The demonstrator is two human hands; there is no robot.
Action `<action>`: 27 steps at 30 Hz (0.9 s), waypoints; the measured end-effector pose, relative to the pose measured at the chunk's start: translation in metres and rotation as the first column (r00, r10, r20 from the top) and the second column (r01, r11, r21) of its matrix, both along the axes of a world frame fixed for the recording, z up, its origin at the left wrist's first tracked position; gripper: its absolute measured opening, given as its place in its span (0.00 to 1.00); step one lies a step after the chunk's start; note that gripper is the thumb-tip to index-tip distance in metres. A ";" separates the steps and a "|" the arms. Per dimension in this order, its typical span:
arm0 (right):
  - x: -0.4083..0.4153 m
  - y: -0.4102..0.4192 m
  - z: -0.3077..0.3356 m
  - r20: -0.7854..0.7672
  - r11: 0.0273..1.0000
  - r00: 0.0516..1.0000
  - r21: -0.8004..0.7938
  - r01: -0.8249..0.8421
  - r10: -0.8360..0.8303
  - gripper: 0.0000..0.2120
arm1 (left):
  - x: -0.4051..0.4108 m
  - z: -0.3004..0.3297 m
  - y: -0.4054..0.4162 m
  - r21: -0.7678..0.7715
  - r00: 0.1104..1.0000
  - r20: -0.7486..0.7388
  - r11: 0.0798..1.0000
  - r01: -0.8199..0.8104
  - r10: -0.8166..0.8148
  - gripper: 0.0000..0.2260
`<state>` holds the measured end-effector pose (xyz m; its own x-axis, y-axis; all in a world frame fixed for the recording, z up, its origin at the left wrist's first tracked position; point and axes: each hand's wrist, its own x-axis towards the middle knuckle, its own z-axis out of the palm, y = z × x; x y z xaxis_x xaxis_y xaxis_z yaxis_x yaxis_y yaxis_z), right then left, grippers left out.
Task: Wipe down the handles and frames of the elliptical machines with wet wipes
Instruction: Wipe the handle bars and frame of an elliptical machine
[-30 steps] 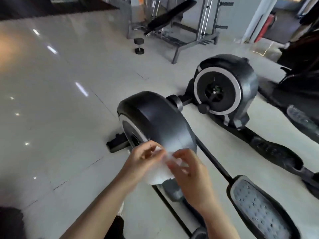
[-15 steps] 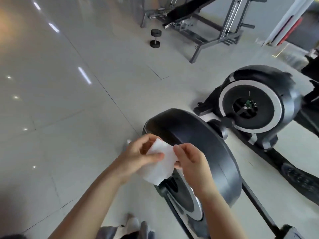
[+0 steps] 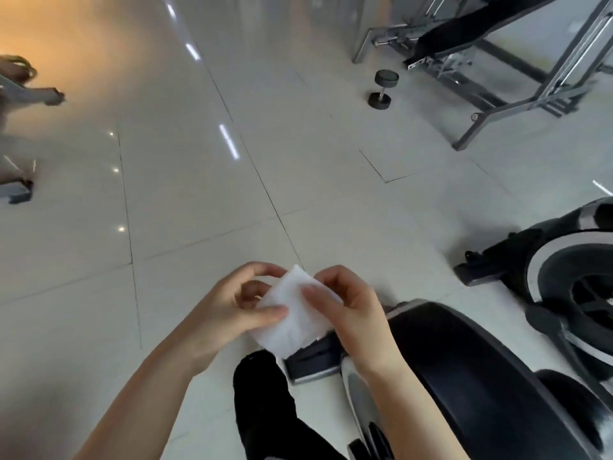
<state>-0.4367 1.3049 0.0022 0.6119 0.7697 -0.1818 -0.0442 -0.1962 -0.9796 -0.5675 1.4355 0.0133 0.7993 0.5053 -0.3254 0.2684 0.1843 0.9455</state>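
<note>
Left hand (image 3: pixel 229 310): the grip is closed on the wet wipe (image 3: pixel 293 313), thumb laid across its near left edge and curled fingers behind its upper left corner. Right hand (image 3: pixel 348 307): the grip is likewise closed on the same wipe, thumb pressed on its front face near the middle, fingers curled round its right side. The wipe is white, partly folded and held up in the air between the two hands, above the floor (image 3: pixel 199 200) and just in front of the nearer elliptical machine (image 3: pixel 464 376). It touches no part of that machine.

The nearer machine's black rounded flywheel housing lies directly below and right of the right forearm, with its grey base foot (image 3: pixel 311 361) showing under the wipe's lower edge. A dark-clothed leg (image 3: pixel 265 406) of the person stands just left of that foot.

A second elliptical machine (image 3: pixel 570 287) sits at the right edge of the view, black with a pale ring round its wheel, apart from the first.

Further off, towards the top right, a dumbbell (image 3: pixel 383 89) stands on end on the pale tiled floor, near a weight bench (image 3: pixel 481 51) with a grey metal frame and black pad. At the left edge, blurred parts of other equipment (image 3: pixel 20 94) show; their kind cannot be told.
</note>
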 end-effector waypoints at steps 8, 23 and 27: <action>0.144 0.124 0.015 0.176 0.974 0.959 -0.010 0.226 -0.221 0.06 | 0.162 -0.001 0.131 -0.131 0.984 0.043 0.977 -0.166 0.173 0.20; 0.413 0.118 -0.005 -0.264 0.314 0.311 0.032 0.949 -0.913 0.24 | 0.595 -0.010 0.149 0.154 0.508 0.153 0.528 0.835 -0.848 0.18; 0.469 0.099 0.003 -0.255 0.119 0.109 -0.023 0.993 -0.961 0.13 | 0.702 -0.012 0.114 0.124 0.307 0.120 0.321 0.939 -0.944 0.21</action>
<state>0.0323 1.4035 0.0050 0.8215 -0.4508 -0.3491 -0.2506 0.2644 -0.9313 0.1347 1.5499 0.0018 0.7706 -0.6164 -0.1621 0.1087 -0.1235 0.9864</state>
